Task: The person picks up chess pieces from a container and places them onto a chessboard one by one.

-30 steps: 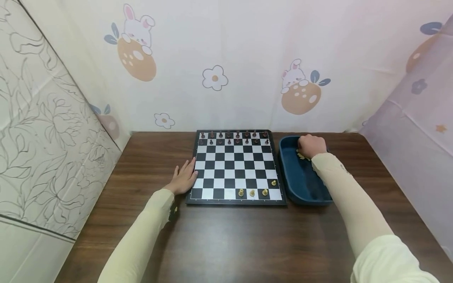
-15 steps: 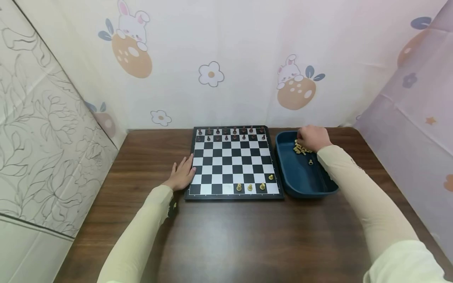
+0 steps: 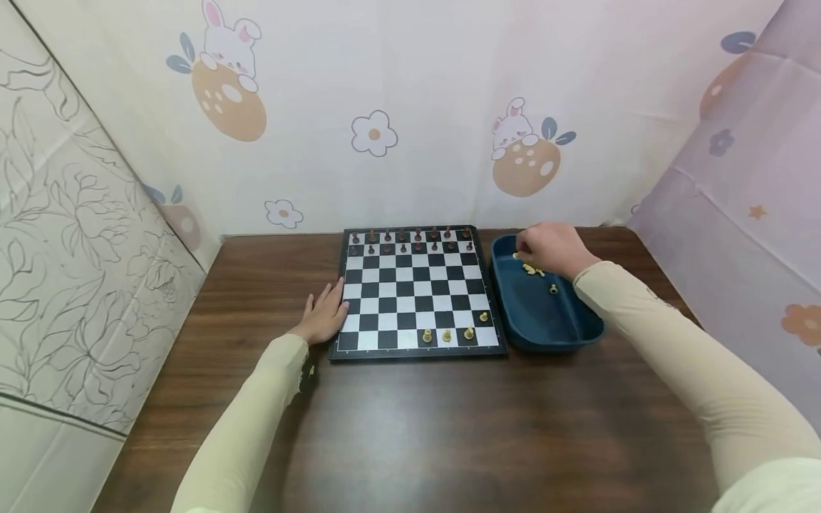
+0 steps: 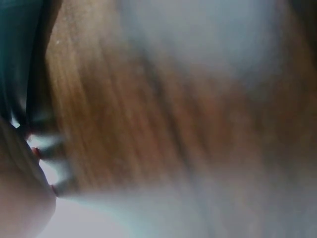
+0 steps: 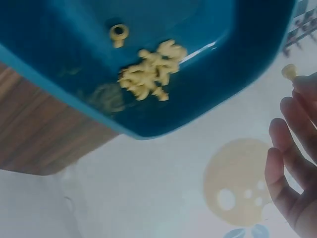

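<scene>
A small pale yellow chess piece [image 5: 289,72], its round base flared and facing outward, is held over the far left corner of a blue tray [image 3: 553,348]. The chessboard [image 3: 413,291] is checked black and white with a dark border and lies near the far edge of the brown wooden table [image 3: 410,434]. Dark red pieces [image 3: 403,242] stand in two rows along the board's far edge. Three yellow pieces [image 3: 447,335] stand on its near row, towards the near right corner, and a fourth one row farther, at the right edge.

The tray sits just beside the board's right edge. A heap of yellow pieces [image 5: 151,72] lies towards its far end, with a single piece [image 5: 119,34] apart from it.

The right hand [image 3: 550,246] pinches the held piece at its fingertips, its other fingers loosely bent. The left hand [image 3: 323,315] has its fingers spread, touching the board's left edge.
</scene>
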`<action>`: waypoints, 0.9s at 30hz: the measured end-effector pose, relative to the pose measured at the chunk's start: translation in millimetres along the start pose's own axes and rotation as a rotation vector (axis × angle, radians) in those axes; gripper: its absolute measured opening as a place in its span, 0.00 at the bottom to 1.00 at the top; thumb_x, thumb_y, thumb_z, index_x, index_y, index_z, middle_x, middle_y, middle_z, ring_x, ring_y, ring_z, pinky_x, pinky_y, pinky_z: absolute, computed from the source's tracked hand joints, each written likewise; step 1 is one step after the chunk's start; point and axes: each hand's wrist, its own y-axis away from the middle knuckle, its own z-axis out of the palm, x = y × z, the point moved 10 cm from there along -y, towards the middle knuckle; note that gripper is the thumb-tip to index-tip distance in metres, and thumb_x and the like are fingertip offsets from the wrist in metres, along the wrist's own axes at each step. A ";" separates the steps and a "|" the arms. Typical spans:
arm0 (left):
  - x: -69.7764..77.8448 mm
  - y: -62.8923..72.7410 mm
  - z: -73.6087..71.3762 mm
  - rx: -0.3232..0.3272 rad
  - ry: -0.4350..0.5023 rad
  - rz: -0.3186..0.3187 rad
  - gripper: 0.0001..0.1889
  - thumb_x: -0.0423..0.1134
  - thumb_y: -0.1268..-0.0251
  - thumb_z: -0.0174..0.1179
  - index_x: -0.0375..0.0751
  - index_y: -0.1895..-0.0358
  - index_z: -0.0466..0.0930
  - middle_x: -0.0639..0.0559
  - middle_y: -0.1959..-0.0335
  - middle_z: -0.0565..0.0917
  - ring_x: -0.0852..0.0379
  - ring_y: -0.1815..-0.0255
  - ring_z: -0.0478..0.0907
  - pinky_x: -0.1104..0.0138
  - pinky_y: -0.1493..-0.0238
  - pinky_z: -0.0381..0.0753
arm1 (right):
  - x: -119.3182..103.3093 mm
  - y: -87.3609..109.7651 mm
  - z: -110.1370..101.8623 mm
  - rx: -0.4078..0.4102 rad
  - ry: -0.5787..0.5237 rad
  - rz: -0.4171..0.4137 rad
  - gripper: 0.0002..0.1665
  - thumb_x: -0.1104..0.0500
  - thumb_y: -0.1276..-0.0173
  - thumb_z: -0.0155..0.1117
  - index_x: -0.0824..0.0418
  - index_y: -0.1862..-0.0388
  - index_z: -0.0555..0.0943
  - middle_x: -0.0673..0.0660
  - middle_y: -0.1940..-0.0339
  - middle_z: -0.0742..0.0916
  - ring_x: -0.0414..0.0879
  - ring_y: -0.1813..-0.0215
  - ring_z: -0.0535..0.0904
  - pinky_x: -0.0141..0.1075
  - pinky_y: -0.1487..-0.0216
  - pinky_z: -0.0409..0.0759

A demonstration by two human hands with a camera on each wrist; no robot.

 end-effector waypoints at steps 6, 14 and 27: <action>1.0 -0.1 -0.4 0.007 0.005 0.001 0.32 0.47 0.23 0.33 0.38 0.23 0.35 0.43 0.23 0.45 0.44 0.24 0.37 0.44 0.31 0.27 | -28.2 -2.2 2.2 -0.004 0.003 -0.052 0.02 0.62 0.41 0.68 0.59 0.69 0.86 0.51 0.78 0.83 0.43 0.79 0.74 0.38 0.75 0.77; -3.3 -0.6 2.6 0.008 0.002 -0.011 0.32 0.47 0.23 0.32 0.39 0.23 0.35 0.43 0.23 0.46 0.44 0.24 0.36 0.44 0.31 0.27 | -70.6 -2.7 14.3 -0.034 0.040 -0.154 0.02 0.63 0.44 0.67 0.57 0.73 0.85 0.49 0.78 0.83 0.41 0.80 0.71 0.35 0.79 0.74; -2.9 0.2 1.0 0.013 0.002 -0.018 0.32 0.47 0.23 0.32 0.39 0.23 0.35 0.43 0.23 0.47 0.45 0.23 0.36 0.45 0.31 0.27 | -125.5 7.5 42.0 -0.095 0.057 -0.344 0.02 0.59 0.43 0.71 0.56 0.72 0.86 0.50 0.72 0.86 0.40 0.75 0.76 0.34 0.73 0.76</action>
